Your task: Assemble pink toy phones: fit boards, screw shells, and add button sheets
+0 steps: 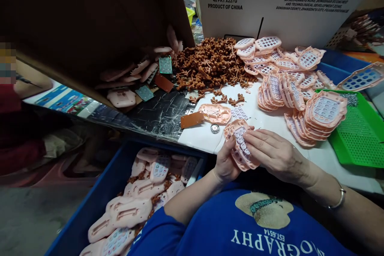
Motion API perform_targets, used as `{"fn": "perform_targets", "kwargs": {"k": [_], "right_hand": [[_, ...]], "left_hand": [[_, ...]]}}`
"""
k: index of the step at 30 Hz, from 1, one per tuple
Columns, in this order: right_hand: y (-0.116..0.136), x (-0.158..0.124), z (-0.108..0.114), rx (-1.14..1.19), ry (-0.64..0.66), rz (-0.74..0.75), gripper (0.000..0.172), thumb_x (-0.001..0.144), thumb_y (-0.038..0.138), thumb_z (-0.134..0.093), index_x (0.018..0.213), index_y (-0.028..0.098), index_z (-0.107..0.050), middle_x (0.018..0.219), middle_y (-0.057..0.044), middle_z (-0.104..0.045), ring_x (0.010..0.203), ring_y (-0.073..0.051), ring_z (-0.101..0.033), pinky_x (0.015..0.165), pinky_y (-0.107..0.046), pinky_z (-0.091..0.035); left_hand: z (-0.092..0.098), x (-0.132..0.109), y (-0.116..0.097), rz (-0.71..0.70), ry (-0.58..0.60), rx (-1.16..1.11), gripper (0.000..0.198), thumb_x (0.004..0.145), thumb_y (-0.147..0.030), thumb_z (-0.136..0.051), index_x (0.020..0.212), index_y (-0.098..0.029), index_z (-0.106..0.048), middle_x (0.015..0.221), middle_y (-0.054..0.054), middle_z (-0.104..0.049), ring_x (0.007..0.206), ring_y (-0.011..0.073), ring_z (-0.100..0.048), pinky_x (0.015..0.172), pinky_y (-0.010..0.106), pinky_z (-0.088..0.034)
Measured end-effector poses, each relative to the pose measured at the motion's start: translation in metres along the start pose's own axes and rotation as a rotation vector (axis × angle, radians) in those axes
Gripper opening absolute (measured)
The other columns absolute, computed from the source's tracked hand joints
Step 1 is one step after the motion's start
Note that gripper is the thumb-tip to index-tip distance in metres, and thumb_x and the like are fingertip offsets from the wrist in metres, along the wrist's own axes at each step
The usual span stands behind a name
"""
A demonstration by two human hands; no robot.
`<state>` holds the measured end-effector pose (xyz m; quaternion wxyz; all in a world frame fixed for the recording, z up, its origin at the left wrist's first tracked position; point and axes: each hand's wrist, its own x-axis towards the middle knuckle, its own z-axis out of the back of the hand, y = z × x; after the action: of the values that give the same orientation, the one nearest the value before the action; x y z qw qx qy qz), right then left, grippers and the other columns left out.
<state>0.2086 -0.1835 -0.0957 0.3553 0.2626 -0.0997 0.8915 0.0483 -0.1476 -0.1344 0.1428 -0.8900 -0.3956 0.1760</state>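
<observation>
My left hand [225, 164] is closed around the lower left side of a pink plastic toy phone shell [233, 128], tilted over the table's front edge. A pale lavender button pad [241, 141] lies against the inside of that shell. My right hand [274, 153] has its fingers pressed together on the pad and the shell's right side; its thumb is mostly hidden. Just beyond the hands are another pink shell [216, 113] with thin wires in it, a brown circuit board [192, 120], a round metal speaker [215, 128] and a loose lavender button pad [239, 113].
A heap of brown plastic pieces [210, 62] lies at the back. Stacked pink shells [325, 112] stand right, beside a green tray [354, 144]. A tipped carton [90, 16] holds shells and boards at left. Below, a blue bin [87, 204] holds closed pink casings [132, 211].
</observation>
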Motion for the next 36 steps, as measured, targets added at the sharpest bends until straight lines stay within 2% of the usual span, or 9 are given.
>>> {"fn": "perform_targets", "kwargs": {"k": [4,8,11,15,16,19,21,29,36], "right_hand": [[0.004,0.007,-0.006,0.122,-0.066,-0.047,0.028,0.090,0.012,-0.054,0.117,0.012,-0.063,0.125,-0.018,-0.066,0.124,-0.026,-0.059,0.101,-0.044,-0.055],[0.009,0.009,-0.012,0.097,-0.026,-0.058,0.038,0.090,0.009,-0.051,0.127,0.011,-0.059,0.126,-0.018,-0.066,0.127,-0.027,-0.057,0.103,-0.046,-0.052],[0.005,0.011,-0.010,0.141,-0.044,-0.055,0.033,0.092,0.012,-0.051,0.124,0.011,-0.060,0.126,-0.017,-0.066,0.122,-0.026,-0.060,0.102,-0.046,-0.052],[-0.022,0.031,-0.004,0.132,-0.125,-0.262,0.024,0.095,0.021,-0.051,0.111,0.012,-0.065,0.110,-0.014,-0.072,0.100,-0.021,-0.068,0.086,-0.035,-0.056],[-0.033,0.040,-0.006,0.036,-0.066,-0.352,0.022,0.095,0.020,-0.049,0.106,0.013,-0.067,0.103,-0.012,-0.073,0.094,-0.021,-0.069,0.082,-0.034,-0.055],[-0.064,0.069,-0.018,-0.246,0.413,-0.559,0.024,0.092,0.012,-0.047,0.095,0.013,-0.070,0.093,-0.014,-0.072,0.086,-0.025,-0.067,0.072,-0.034,-0.050],[-0.081,0.085,-0.030,-0.281,0.544,-0.592,0.024,0.089,0.008,-0.048,0.093,0.011,-0.072,0.092,-0.018,-0.071,0.086,-0.026,-0.066,0.070,-0.033,-0.047],[-0.102,0.100,-0.049,-0.235,0.654,-0.657,0.024,0.090,0.014,-0.050,0.100,0.008,-0.071,0.096,-0.018,-0.070,0.085,-0.022,-0.064,0.073,-0.029,-0.044],[-0.088,0.088,-0.046,-0.242,0.525,-0.671,0.027,0.090,0.009,-0.043,0.106,0.008,-0.065,0.099,-0.017,-0.066,0.089,-0.024,-0.061,0.074,-0.031,-0.043]], "left_hand": [[0.003,-0.001,-0.002,-0.015,0.007,0.020,0.056,0.072,-0.046,-0.073,0.115,-0.010,-0.067,0.117,0.016,-0.069,0.126,0.0362,-0.056,0.104,0.044,-0.047],[0.005,-0.002,-0.007,0.013,-0.014,-0.001,0.055,0.072,-0.047,-0.072,0.113,-0.009,-0.068,0.116,0.016,-0.069,0.124,0.0351,-0.057,0.102,0.042,-0.048],[0.006,0.000,-0.011,0.017,-0.062,-0.050,0.048,0.077,-0.046,-0.068,0.109,-0.010,-0.069,0.113,0.015,-0.071,0.122,0.0343,-0.059,0.101,0.042,-0.049],[0.006,0.003,-0.013,-0.069,-0.097,-0.100,0.042,0.081,-0.044,-0.065,0.111,-0.014,-0.069,0.115,0.012,-0.072,0.121,0.0339,-0.060,0.102,0.047,-0.048],[0.006,0.003,-0.013,-0.075,-0.081,-0.100,0.044,0.082,-0.044,-0.064,0.113,-0.014,-0.068,0.118,0.012,-0.071,0.121,0.0346,-0.060,0.103,0.049,-0.047],[0.006,0.003,-0.014,-0.068,-0.030,-0.082,0.048,0.082,-0.046,-0.064,0.118,-0.015,-0.066,0.124,0.013,-0.068,0.119,0.0355,-0.062,0.103,0.052,-0.046],[0.007,0.003,-0.014,-0.072,-0.022,-0.080,0.049,0.083,-0.047,-0.063,0.120,-0.015,-0.065,0.123,0.014,-0.068,0.117,0.0353,-0.063,0.103,0.052,-0.046],[0.013,0.002,-0.015,-0.026,0.020,-0.082,0.057,0.084,-0.049,-0.061,0.130,-0.016,-0.059,0.118,0.015,-0.070,0.109,0.0357,-0.067,0.099,0.055,-0.048],[0.007,0.003,-0.014,-0.083,-0.019,-0.098,0.046,0.085,-0.044,-0.060,0.119,-0.013,-0.065,0.121,0.014,-0.069,0.115,0.0344,-0.064,0.104,0.054,-0.046]]}}
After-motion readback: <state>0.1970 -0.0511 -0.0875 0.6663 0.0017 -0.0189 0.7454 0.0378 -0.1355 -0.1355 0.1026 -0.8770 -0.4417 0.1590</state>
